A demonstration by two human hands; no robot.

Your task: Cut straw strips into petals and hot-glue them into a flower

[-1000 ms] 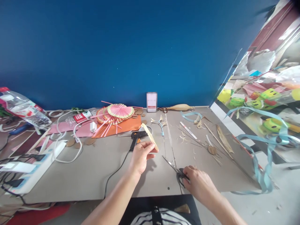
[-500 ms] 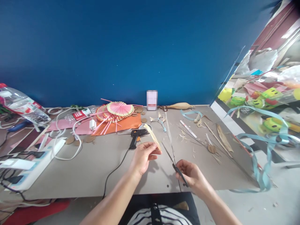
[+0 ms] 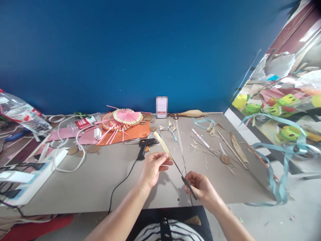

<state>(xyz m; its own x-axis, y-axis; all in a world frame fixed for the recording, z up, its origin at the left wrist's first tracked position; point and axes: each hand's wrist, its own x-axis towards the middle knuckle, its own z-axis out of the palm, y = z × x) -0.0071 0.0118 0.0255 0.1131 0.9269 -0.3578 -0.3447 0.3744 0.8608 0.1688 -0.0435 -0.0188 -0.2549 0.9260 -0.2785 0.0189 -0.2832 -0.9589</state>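
Observation:
Between the thumb and fingers of my left hand (image 3: 156,167) is a pale yellow strip of dried husk (image 3: 162,142), its long end pointing up and away. My right hand (image 3: 200,187) grips black-handled scissors (image 3: 186,182), and their blades reach up-left to the husk strip at my left fingertips. Whether the blades are cutting into it I cannot tell. Just beyond my left hand lies a black glue gun (image 3: 143,149) with its cord trailing toward me. A small blue-and-cream twig-shaped piece (image 3: 171,131) rests behind the hands.
Pink paper fans (image 3: 127,117) lie on orange sheet at the back left. A white power strip (image 3: 37,177) with cables stands at the left. To the right are a marker (image 3: 200,138), a wooden disc (image 3: 225,159), dried husks (image 3: 239,149) and blue ribbon (image 3: 283,180) hanging off the edge.
My right hand has brought the scissors slightly left, and the blades have come together against the husk strip. My left hand has stayed almost still.

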